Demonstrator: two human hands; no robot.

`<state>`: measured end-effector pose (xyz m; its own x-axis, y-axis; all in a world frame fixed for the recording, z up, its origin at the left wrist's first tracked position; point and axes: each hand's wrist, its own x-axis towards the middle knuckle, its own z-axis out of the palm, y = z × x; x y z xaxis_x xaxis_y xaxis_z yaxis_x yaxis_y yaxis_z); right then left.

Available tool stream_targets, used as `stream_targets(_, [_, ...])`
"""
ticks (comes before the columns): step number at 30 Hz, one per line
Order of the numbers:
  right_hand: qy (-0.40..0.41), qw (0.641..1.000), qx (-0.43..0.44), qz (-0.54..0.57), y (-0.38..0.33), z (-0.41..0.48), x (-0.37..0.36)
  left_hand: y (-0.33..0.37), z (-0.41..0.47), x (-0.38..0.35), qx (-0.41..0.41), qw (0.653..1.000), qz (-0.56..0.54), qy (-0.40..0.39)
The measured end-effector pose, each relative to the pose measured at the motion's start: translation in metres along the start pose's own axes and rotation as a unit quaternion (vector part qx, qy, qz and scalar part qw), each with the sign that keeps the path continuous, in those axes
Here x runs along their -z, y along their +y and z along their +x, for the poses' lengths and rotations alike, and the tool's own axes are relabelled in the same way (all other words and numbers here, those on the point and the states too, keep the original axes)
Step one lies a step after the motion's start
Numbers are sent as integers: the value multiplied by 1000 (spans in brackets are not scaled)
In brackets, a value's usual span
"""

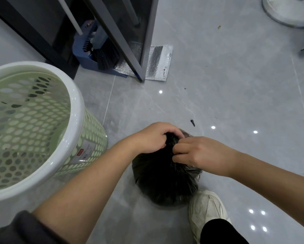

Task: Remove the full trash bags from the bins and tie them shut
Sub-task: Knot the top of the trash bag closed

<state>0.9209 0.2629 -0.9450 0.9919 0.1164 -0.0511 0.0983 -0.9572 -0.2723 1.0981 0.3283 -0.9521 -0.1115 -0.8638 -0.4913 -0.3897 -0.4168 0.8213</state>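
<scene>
Black plastic, gathered to a bunched neck, fills the middle of this downward view: one trash bag (165,184) sits on the glossy grey tiled floor (235,85), out of the bin and just in front of the person's foot. Both bare forearms reach in from the bottom edge and meet over the bag's top. The left hand (153,138) arches over the neck with its fingers curled down around the bunched plastic, gripping it. The right hand (198,152) touches it from the other side, with thumb and bent fingertips pinching a fold of the same plastic.

The hands cover the neck itself, so it cannot be told whether a knot has formed. A dark sleeve (24,229) shows at the lower left corner, only in part.

One bin (79,106), pale green with oval perforations and a white rim, stands upright just left of the bag; its left side is cut off by the frame. One cream mesh shoe (207,208) touches the bag's near side, with a black trouser leg above it cut off at the bottom edge. Further back, a blue dustpan with a black broom (102,55) stands behind a grey-framed glass door, on one silver foil sheet (156,62). One white round base (286,13) is cropped at the upper right.
</scene>
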Motion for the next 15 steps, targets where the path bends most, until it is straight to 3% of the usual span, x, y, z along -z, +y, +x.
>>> stream_targets(4, [3, 1000, -6, 15, 2, -2, -1, -11, -9, 1, -38, 997, 71, 22])
stream_targets(9, [-1, 1000, -3, 11, 2, -3, -4, -16, -9, -1, -126, 966, 226, 11])
stream_targets(15, [29, 998, -32, 55, 3, -5, -1, -15, -13, 4, -181, 955, 231, 48])
